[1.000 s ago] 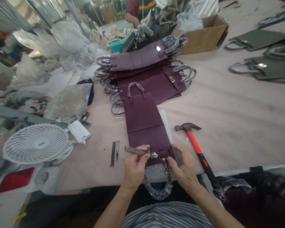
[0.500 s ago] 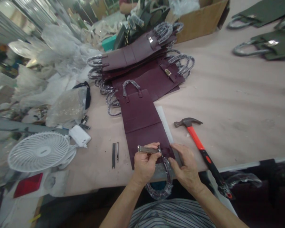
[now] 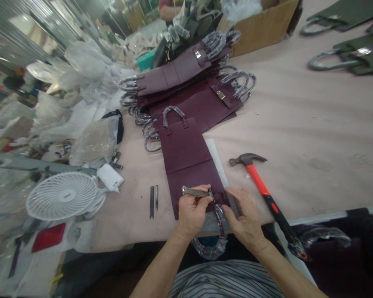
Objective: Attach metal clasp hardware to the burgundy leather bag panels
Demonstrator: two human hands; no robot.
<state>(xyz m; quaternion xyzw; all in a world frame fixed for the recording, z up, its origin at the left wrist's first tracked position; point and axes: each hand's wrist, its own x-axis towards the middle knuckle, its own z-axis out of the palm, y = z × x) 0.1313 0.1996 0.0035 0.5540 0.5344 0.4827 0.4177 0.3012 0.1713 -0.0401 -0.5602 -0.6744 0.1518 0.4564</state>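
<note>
My left hand [image 3: 192,211] is closed around a metal punch [image 3: 195,192], a short rod held tilted with its tip at the lower part of a burgundy leather bag panel [image 3: 186,142]. The panel lies unfolded on the table. My right hand [image 3: 244,217] rests at its lower right edge, thumb apart from the fingers, beside a plastic-wrapped handle [image 3: 209,250] that hangs over the table's front edge. Where the punch tip meets the leather is partly covered by my fingers. A claw hammer [image 3: 257,178] with a red and black grip lies right of my right hand.
Stacked burgundy bag panels [image 3: 192,93] lie behind. Two slim metal tools [image 3: 152,202] and a white fan [image 3: 64,195] are at left. A cardboard box [image 3: 264,31] and dark green bag pieces [image 3: 365,54] stand farther back. Plastic bags [image 3: 90,136] crowd the left side.
The view has shifted slightly, so the table things appear a little farther right. My hands keep the same hold and place on the panel; the hammer still lies there.
</note>
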